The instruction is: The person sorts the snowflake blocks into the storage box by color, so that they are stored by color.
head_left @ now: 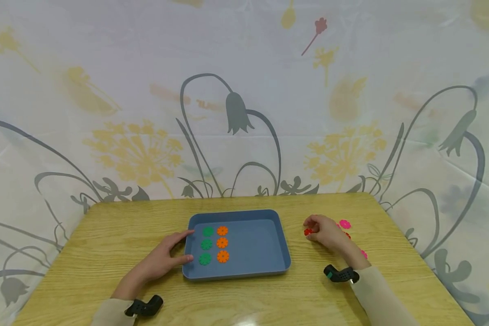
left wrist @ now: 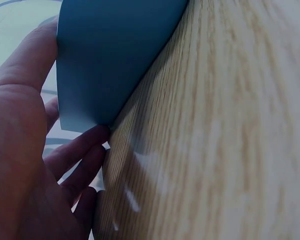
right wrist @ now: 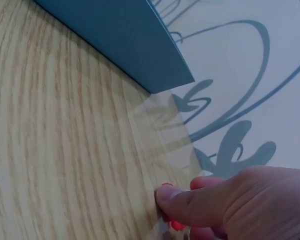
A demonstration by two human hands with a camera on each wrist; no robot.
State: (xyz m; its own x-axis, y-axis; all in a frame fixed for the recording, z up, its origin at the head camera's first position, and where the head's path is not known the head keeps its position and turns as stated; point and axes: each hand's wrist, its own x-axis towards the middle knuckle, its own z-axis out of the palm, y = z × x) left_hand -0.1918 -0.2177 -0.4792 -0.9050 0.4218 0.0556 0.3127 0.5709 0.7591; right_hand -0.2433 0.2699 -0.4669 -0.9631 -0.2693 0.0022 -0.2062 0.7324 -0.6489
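Your right hand (head_left: 327,232) has its grip closed down to a pinch, with a red flower piece (head_left: 308,232) between thumb and fingertips. The piece sits at the tips of that grip, on the side facing the tray (head_left: 254,244), out to the right of the tray's right end and apart from it. You cannot tell from these views whether the piece touches the desk (head_left: 126,226).

Your left hand (head_left: 160,260) has thumb and forefinger spread wide, touching the tray's left edge, with nothing pinched between them. Just inside that edge stand three green flower pieces (head_left: 206,244) in a column, with three orange flower pieces (head_left: 222,243) in another column to their right.

Only the head view gives you those columns, plus the pink flower pieces (head_left: 344,224) and another red one (head_left: 347,235) lying around your right hand, partly hidden by it. The left wrist view shows you the tray's outer wall, with your thumb against it and the other fingers bent near the desk. The right wrist view shows your thumb covering much of the red flower piece, whose edges peek out around it.
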